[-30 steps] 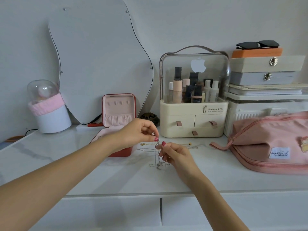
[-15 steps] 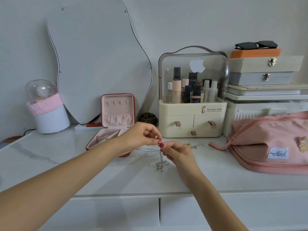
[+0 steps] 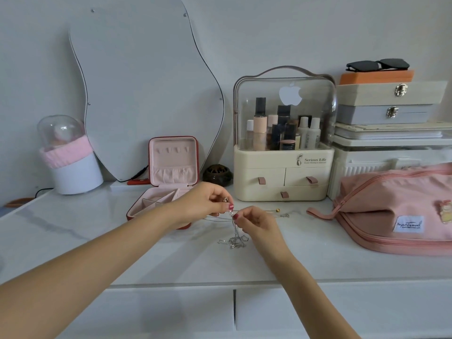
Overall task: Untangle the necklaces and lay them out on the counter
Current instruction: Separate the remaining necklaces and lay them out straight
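A tangle of thin silver necklaces (image 3: 234,241) hangs from my fingers, its lower bunch resting on the white counter (image 3: 171,260). My left hand (image 3: 205,201) pinches the top of the chains together with a small pendant. My right hand (image 3: 254,222) pinches the same chains just below and to the right, fingertips almost touching the left ones. A gold-tipped chain (image 3: 277,211) lies on the counter behind my right hand, stretching right. Exactly how the strands cross cannot be made out.
An open red jewellery box (image 3: 168,182) with pink lining stands left of my hands. Behind are a cream cosmetics organiser (image 3: 283,172), a wavy mirror (image 3: 146,94) and a dark small pot (image 3: 217,175). A pink bag (image 3: 396,211) lies at the right, stacked boxes (image 3: 391,106) behind it.
Both hands have drawn closer together at the top of the chains, and the hanging tangle has sunk so more of it rests on the counter.
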